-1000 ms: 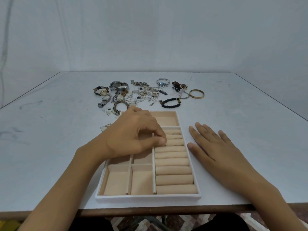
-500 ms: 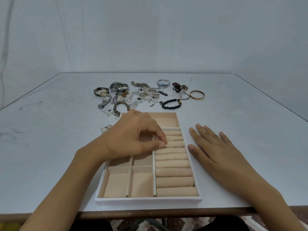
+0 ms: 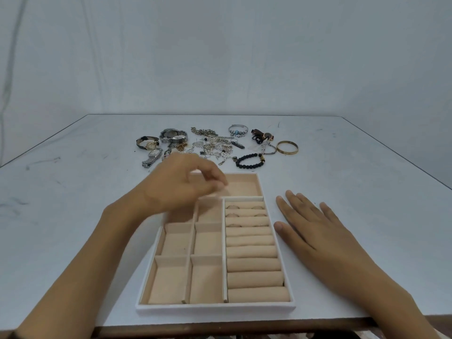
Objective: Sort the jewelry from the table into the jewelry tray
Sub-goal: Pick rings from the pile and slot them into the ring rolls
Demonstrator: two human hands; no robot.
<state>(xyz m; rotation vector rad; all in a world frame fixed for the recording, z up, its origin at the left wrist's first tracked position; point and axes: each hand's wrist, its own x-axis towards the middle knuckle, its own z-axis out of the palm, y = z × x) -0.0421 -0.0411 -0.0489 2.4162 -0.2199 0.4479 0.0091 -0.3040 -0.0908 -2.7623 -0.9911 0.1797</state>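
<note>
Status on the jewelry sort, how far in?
Early. Done: a few rings sit in the far ring slots of the tray. In hand: nothing clear; the left hand hovers blurred over the tray's far end, and the right hand lies flat on the table beside it. Left: watches, tangled chains, black bead bracelet and gold bangle lie on the table; the square compartments look empty.

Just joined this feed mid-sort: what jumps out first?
The beige jewelry tray sits at the near table edge, mostly unfilled, with a few rings tucked in the far ring rolls. Beyond it lies a tangled jewelry pile of watches, chains and bracelets, a gold bangle at its right end. The left hand hovers blurred over the tray's far compartments; the right hand lies flat on the table beside the tray.
</note>
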